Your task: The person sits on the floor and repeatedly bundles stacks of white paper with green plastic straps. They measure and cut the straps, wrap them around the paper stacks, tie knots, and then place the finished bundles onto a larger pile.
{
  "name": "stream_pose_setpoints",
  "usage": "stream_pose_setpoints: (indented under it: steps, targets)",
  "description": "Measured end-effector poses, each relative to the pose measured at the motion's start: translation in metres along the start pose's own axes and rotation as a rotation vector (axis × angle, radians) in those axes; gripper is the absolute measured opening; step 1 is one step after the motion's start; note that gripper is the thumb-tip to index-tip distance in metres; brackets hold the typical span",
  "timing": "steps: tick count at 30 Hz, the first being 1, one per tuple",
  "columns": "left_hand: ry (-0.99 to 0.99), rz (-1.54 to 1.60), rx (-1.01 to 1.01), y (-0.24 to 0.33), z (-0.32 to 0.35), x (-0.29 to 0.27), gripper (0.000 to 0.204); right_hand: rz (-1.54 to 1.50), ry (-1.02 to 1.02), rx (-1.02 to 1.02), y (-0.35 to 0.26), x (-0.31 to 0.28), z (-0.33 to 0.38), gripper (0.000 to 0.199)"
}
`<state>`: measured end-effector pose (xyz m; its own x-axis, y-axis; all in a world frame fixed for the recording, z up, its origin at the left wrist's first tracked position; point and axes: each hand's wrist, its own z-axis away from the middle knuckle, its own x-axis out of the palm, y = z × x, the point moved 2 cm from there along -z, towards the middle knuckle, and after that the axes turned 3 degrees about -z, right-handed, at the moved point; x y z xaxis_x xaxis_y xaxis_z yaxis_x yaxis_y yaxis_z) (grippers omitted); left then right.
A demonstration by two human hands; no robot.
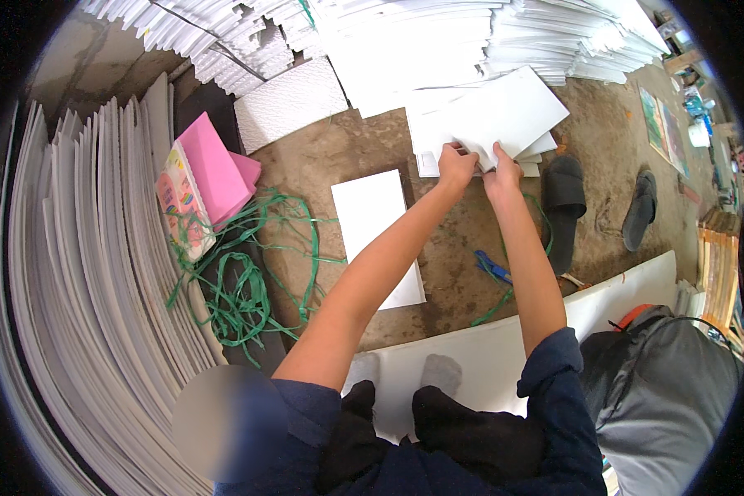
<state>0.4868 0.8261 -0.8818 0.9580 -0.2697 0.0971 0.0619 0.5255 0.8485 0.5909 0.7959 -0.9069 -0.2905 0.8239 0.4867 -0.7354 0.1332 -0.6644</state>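
White sheets [83,273] stand on edge in a packed row at far left. Pink boards [217,169] and loose green strapping [240,289] lie beside them on the concrete floor [364,149]. One sheet [380,236] lies alone, mid-floor. Left hand [456,165] and right hand [504,172] both clench the near edge of a small stack [496,116], fingers pinched on the top sheets. Judgement: sorting is partly done, since large piles [488,33] sit behind. Black sandals [564,194] lie at right.
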Motion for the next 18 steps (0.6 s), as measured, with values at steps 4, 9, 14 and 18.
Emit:
stream_pose_setpoints:
  steps: [4,9,14,18]
  targets:
    - [-0.129,0.181,0.099,-0.012,0.013,-0.030,0.049,0.218,-0.112,-0.144,-0.021,-0.001,0.055,0.075]
    - [-0.590,0.329,-0.137,-0.019,0.061,-0.116,0.062,0.477,-0.289,-0.018,-0.014,-0.052,0.143,0.078]
    - [-0.445,-0.105,0.050,-0.039,0.120,-0.162,0.076,0.712,-0.627,-0.064,0.019,-0.090,0.187,0.079]
    - [-0.132,-0.222,0.323,-0.045,0.155,-0.175,0.071,0.834,-0.801,-0.213,0.048,-0.093,0.203,0.081]
